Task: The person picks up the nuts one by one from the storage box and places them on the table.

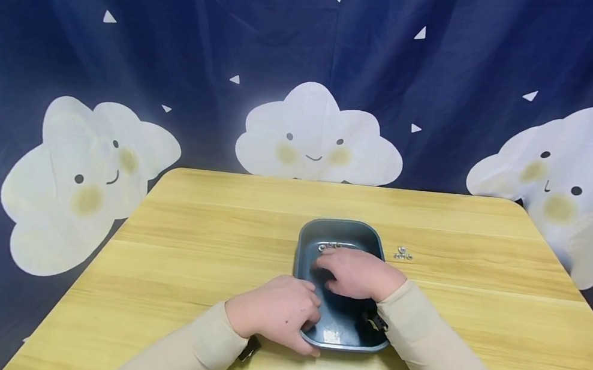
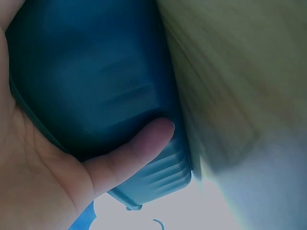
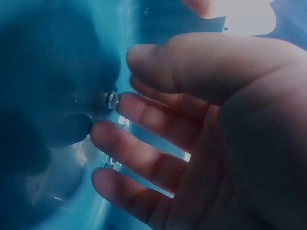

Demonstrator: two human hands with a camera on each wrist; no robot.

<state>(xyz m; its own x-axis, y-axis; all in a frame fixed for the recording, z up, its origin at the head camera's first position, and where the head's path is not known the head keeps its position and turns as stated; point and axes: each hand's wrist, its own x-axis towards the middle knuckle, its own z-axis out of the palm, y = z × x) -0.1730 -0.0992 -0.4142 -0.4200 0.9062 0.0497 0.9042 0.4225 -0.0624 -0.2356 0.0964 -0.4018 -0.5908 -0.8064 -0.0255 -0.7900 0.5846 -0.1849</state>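
Observation:
A dark blue-green plastic bin [image 1: 331,338] rests on the wooden table. My left hand [image 1: 283,310] grips its near left rim, fingers over the edge and inside, thumb on the outer wall in the left wrist view. Reaching into the bin from the right is my right hand [image 1: 358,273], with loosely bent fingers and the thumb apart from them. Small shiny metal nuts [image 1: 322,248] lie in a row on the bin's floor toward the far end. In the right wrist view, one nut [image 3: 113,100] is right by a fingertip; whether they touch I cannot tell.
Outside the bin, several similar small metal nuts [image 1: 401,251] lie in a cluster on the table [image 1: 205,224], just right of the bin's far end. A dark blue curtain [image 1: 290,33] with white smiling clouds hangs behind the table's back edge.

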